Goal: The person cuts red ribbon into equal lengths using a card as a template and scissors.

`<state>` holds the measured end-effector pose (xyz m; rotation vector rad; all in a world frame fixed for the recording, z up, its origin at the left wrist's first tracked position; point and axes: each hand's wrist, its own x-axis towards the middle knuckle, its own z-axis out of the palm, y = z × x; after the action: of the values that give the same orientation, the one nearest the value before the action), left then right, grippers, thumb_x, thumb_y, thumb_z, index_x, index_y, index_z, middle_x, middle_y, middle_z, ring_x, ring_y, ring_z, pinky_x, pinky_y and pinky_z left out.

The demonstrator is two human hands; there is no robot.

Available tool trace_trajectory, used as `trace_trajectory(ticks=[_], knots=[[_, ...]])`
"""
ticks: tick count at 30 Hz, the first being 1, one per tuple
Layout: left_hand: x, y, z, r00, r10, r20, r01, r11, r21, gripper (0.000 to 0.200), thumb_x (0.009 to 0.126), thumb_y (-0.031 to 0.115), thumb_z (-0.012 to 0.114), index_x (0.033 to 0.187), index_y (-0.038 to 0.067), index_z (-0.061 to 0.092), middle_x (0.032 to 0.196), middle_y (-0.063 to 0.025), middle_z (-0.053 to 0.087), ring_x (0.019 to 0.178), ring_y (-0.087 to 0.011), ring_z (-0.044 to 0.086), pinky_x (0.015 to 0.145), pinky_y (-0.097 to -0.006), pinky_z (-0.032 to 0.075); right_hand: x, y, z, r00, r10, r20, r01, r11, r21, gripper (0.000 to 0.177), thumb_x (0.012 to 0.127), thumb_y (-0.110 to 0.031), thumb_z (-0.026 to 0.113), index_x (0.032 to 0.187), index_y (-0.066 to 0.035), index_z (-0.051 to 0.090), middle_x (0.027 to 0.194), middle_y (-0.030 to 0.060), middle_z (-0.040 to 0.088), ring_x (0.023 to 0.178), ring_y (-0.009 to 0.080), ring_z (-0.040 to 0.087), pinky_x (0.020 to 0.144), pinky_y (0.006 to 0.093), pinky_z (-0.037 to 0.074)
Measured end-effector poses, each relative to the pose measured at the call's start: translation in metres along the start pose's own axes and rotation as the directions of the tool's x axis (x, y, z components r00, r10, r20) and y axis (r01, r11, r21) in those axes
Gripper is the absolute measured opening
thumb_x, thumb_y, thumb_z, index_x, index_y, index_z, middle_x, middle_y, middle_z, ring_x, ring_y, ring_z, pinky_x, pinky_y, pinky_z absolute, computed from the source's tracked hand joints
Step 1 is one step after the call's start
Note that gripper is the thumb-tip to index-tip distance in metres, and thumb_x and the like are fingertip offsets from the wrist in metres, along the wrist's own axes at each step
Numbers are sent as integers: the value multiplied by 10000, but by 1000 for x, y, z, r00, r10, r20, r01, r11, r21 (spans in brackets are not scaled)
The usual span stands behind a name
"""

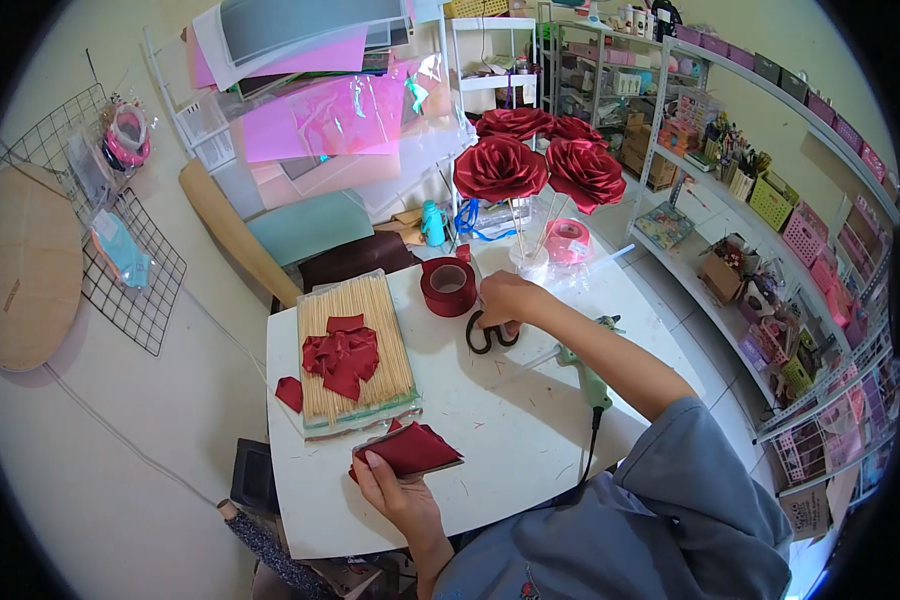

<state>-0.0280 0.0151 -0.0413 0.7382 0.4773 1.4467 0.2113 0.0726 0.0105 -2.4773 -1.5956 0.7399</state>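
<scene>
My left hand (400, 505) is closed around a folded stack of dark red satin ribbon (410, 449) at the table's near edge. A greyish edge shows along the stack's lower side. Farther out, my right hand (508, 302) has its fingers curled at the black-handled scissors (479, 335), whose blades are hidden from view. Just left of that hand stands a roll of red satin ribbon (448, 287). Cut red ribbon pieces (344, 355) lie heaped on a pack of thin wooden sticks (390, 320), with one piece (289, 393) beside it.
A green glue gun (582, 380) with a black cord lies under my right forearm. Large red ribbon roses (500, 168) on sticks stand in a white cup (528, 264) at the back, near a pink roll (569, 241). Shelves (710, 190) line the right side.
</scene>
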Motion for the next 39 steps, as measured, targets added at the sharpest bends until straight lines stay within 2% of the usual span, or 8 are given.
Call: trace_trajectory(ticks=[3, 5, 7, 11, 20, 32, 36, 39], knots=[[1, -1, -2, 1000, 5, 25, -5, 1000, -2, 327, 873, 192, 371, 1133, -4, 334, 1043, -105, 453, 917, -159, 477, 787, -287, 416, -19, 5, -8, 992, -94, -82, 95, 995, 7, 229, 691, -164, 569, 660, 63, 568, 554, 137, 569, 477, 223, 578, 524, 310, 483], [1, -1, 1, 1000, 21, -5, -21, 1000, 15, 311, 875, 183, 362, 1123, -3, 339, 1039, -108, 454, 907, -155, 479, 783, -287, 415, -28, 32, 7, 754, -447, -482, 348, 893, -284, 263, 719, -190, 567, 698, 71, 561, 583, 155, 567, 534, 237, 579, 550, 306, 469], [0, -1, 4, 1000, 12, -7, -12, 999, 31, 302, 877, 181, 356, 1116, -2, 344, 1034, -106, 457, 899, -149, 480, 776, -283, 416, -79, 7, -17, 905, -216, -366, 287, 946, 151, 260, 751, -202, 555, 782, 56, 551, 652, 165, 574, 610, 235, 581, 584, 294, 460], [-2, -5, 10, 998, -38, 50, 36, 999, 39, 273, 882, 176, 336, 1097, 9, 360, 999, -86, 479, 873, -124, 488, 753, -275, 419, -135, 3, 12, 757, -431, -492, 637, 655, 406, 212, 768, -119, 542, 949, -8, 534, 745, 136, 586, 695, 183, 592, 633, 275, 469], [-20, -37, 30, 891, -438, 120, 451, 882, -134, 248, 883, 214, 333, 1045, 40, 405, 974, -69, 509, 864, -130, 523, 734, -263, 427, -154, -6, 82, 771, -255, -584, 630, 444, 638, 448, 664, -56, 640, 1071, 7, 465, 867, 136, 573, 785, 167, 577, 689, 249, 466], [-34, -44, 33, 969, -244, 25, 239, 963, 122, 225, 885, 212, 340, 1018, 38, 391, 925, -54, 496, 833, -104, 499, 732, -236, 410, -147, -9, 97, 680, -84, -728, 702, 360, 615, 304, 681, -47, 622, 953, 44, 523, 789, 136, 595, 708, 149, 589, 625, 231, 453], [-30, -49, 36, 983, -147, 113, 124, 974, 191, 229, 883, 208, 347, 1040, 48, 395, 945, -63, 502, 896, -121, 490, 782, -250, 387, -144, 0, 104, 769, -85, -633, 605, 415, 679, 281, 683, 28, 611, 941, 89, 518, 816, 117, 591, 750, 123, 562, 668, 221, 451], [-24, -46, 39, 938, -315, 145, 292, 943, 157, 238, 882, 189, 342, 1030, 12, 401, 969, -79, 496, 920, -137, 479, 818, -271, 363, -141, 4, 105, 712, -49, -700, 637, 464, 615, 219, 675, 11, 630, 868, 85, 556, 733, 97, 603, 674, 105, 562, 611, 214, 452]])
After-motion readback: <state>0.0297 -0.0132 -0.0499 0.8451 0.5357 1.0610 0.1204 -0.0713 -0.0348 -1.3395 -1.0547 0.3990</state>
